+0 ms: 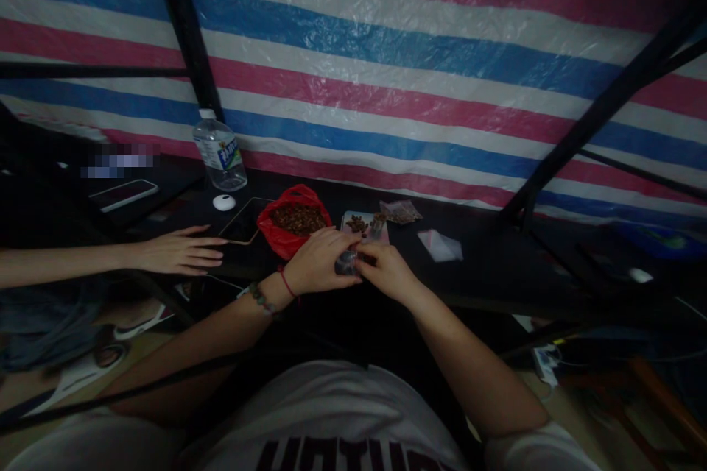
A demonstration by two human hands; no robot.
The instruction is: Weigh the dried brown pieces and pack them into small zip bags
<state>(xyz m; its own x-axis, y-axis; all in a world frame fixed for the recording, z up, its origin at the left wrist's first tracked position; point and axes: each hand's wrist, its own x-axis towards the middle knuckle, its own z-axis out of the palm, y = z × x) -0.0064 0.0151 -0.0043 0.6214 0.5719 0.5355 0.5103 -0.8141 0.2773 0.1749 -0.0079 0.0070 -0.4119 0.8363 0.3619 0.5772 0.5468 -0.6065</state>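
Observation:
My left hand (317, 263) and my right hand (387, 271) meet over the dark table (486, 265), both pinched round a small clear plastic bag (347, 262) with dark contents. A red cord and a bead bracelet circle my left wrist. Just behind my hands a red plastic bag (292, 221) lies open with brown pieces in it. Beside it a small scale (364, 224) carries a few brown pieces. Further back lies a filled little clear bag (401, 212), and an empty one (440, 245) lies to the right.
Another person's hand (180, 251) rests flat on the table at the left, next to a tablet (243, 224). A water bottle (219, 153), a white cap (224, 202) and a phone (122, 194) lie behind. A striped tarp (387, 51) forms the back wall, with black poles (185, 29).

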